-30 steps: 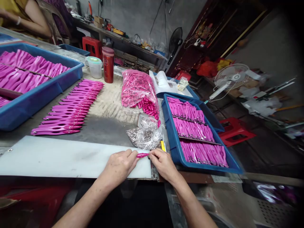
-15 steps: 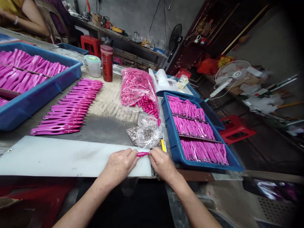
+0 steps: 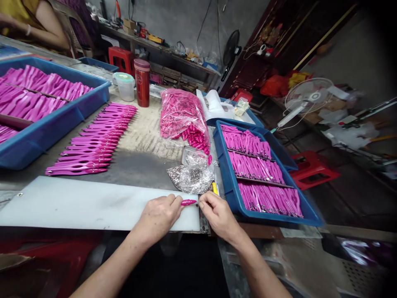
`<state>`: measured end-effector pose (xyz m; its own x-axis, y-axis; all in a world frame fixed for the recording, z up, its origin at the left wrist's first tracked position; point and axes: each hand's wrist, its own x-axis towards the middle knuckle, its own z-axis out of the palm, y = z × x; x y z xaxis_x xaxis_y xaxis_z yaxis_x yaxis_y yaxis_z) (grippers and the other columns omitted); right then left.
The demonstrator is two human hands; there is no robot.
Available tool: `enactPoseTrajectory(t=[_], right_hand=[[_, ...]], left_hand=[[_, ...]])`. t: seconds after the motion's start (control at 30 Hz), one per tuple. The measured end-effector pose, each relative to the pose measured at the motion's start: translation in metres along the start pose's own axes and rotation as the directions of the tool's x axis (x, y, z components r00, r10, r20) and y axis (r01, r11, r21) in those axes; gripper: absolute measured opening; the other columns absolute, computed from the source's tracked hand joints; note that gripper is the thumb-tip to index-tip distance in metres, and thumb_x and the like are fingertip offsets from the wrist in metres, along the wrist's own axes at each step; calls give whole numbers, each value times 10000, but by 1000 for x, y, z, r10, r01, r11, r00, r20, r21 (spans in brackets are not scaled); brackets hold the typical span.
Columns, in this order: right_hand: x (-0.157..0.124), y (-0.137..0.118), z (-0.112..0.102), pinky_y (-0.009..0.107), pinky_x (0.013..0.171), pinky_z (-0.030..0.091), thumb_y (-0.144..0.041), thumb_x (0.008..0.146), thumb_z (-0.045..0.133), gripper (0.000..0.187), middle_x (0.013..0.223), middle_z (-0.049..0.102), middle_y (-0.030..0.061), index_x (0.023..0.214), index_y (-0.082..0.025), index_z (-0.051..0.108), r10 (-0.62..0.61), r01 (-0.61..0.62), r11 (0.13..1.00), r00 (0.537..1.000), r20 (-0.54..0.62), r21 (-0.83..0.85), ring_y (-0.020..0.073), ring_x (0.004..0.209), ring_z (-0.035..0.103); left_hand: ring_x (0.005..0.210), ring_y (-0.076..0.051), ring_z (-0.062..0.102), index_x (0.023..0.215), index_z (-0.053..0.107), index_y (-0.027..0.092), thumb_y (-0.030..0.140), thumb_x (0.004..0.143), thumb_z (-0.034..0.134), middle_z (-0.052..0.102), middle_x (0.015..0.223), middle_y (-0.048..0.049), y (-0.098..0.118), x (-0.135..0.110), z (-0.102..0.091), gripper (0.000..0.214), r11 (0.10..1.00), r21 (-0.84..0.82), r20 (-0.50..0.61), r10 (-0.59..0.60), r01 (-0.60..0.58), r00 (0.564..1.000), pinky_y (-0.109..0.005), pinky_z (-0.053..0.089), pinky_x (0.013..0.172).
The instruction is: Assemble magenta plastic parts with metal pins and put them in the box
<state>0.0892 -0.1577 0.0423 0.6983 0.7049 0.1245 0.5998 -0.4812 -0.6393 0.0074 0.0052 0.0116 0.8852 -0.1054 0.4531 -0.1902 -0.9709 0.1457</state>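
My left hand (image 3: 163,213) is closed around a small, glossy magenta plastic piece with a pointed end (image 3: 189,202). Its tip sticks out to the right over the white board (image 3: 93,203); the rest is hidden in my fingers. Just right of that tip, a small gap away, my right hand (image 3: 218,213) has its thumb and forefinger pinched together. Anything in that pinch is too small to make out. Behind my hands are a clear plastic bag of small metal parts (image 3: 195,178) and a yellow-handled tool (image 3: 215,188).
Long pink pieces (image 3: 89,142) lie in a row at left. Blue crates of pink pieces stand on the left (image 3: 93,99) and right (image 3: 228,186). Farther back are a bag of magenta parts (image 3: 182,114), a red flask (image 3: 142,85) and a lidded tub (image 3: 125,89). A person's arm shows far left.
My right hand has moved slightly right, off the tip of the magenta piece, which it was touching or nearly touching. My left hand keeps its hold. The whole view has shifted a little.
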Motion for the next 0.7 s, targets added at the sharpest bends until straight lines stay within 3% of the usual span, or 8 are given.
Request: enactPoseTrajectory(t=[0.17, 0.47, 0.7], right_hand=[[4, -11, 7, 229, 554, 330, -143, 810, 386, 187, 628, 455, -7, 636, -183, 438, -57, 60, 996, 997, 56, -62, 120, 613, 446], [7, -11, 12, 228, 597, 342, -153, 827, 383, 200, 654, 481, 4, 641, -181, 451, -30, 60, 977, 989, 144, -206, 123, 643, 472], [12, -13, 15, 221, 568, 327, -153, 804, 423, 211, 626, 483, -12, 596, -183, 432, 69, -39, 972, 990, 124, -232, 113, 606, 468]], left_hand=[[494, -115, 484, 696, 480, 183, 213, 866, 363, 481, 570, 23, 1, 0, 0, 209, 1000, 14, 7, 4, -4, 1000, -235, 320, 468], [523, -133, 499, 700, 470, 186, 175, 848, 393, 488, 587, 17, 2, -1, 3, 167, 1000, 20, 46, 16, -17, 999, -247, 334, 480], [540, -145, 507, 722, 467, 188, 162, 838, 408, 500, 614, 12, 3, -1, 4, 133, 1000, 27, 100, 6, -9, 995, -256, 346, 479]])
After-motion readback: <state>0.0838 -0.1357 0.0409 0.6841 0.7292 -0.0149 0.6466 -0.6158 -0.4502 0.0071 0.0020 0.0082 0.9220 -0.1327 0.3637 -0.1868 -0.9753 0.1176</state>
